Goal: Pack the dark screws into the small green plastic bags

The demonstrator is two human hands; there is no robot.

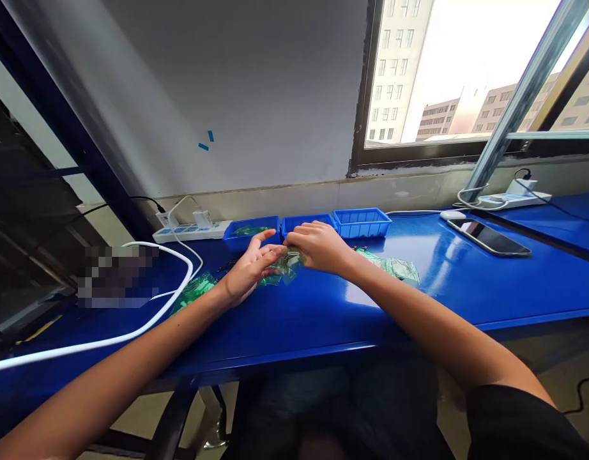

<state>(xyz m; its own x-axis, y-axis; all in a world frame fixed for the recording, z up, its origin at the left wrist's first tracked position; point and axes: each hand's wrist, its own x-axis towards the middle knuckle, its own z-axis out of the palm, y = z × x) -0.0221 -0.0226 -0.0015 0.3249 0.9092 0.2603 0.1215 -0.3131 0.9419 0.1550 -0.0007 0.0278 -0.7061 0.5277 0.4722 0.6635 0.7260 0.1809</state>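
Note:
In front of me, above the blue table (pixel 294 332), both hands meet at a small clear, green-tinted plastic bag (pixel 291 260). My left hand (pixel 246 273) pinches its left side between thumb and fingers, with the index finger raised. Closed over the bag's upper right is my right hand (pixel 321 248), knuckles up. What lies inside the bag is too small to make out. Green plastic bags (pixel 271 280) lie just under the left fingers. A pile of green bags (pixel 198 289) rests by my left forearm, and more flat green bags (pixel 397 268) lie beyond my right forearm.
Along the wall stand three blue bins: a left bin (pixel 250 241) with green bags inside, a middle bin (pixel 308 222) partly hidden by my hand, and a right bin (pixel 363 223). A power strip (pixel 218 229), white cable (pixel 145 329) and phone (pixel 490 237) flank them.

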